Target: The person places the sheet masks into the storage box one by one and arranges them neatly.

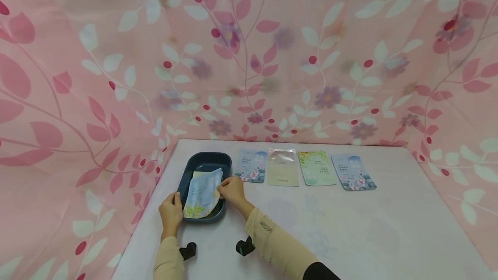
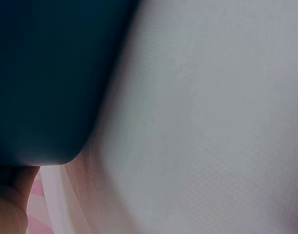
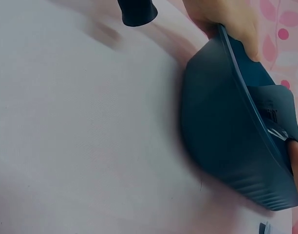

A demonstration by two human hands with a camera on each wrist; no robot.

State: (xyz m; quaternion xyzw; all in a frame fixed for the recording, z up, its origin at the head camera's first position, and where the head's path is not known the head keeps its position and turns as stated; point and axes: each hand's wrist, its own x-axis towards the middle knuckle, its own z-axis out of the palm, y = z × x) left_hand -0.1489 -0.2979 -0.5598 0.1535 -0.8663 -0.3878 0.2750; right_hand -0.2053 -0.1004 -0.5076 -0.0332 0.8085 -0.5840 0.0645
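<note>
A dark blue rectangular tray (image 1: 189, 167) stands at the table's left side. My left hand (image 1: 170, 214) grips its left rim, thumb on the inner side. A light blue flat sachet (image 1: 204, 193) with yellow-green flowers at its lower end lies slanted in the tray. My right hand (image 1: 234, 192) pinches the sachet's right edge at the tray's right rim. Behind that sachet a pale yellow packet (image 1: 197, 175) peeks out. In the right wrist view, the left hand (image 3: 232, 22) holds the near rim, and the tray's deep outer wall (image 3: 212, 117) shows.
Several flat sachets lie in a row right of the tray: a blue floral one (image 1: 251, 166), a silver-and-beige one (image 1: 283, 170), a green one (image 1: 317, 168) and another blue floral one (image 1: 354, 173). White cloth covers the table (image 1: 350, 237). A pink floral curtain (image 1: 249, 55) hangs behind.
</note>
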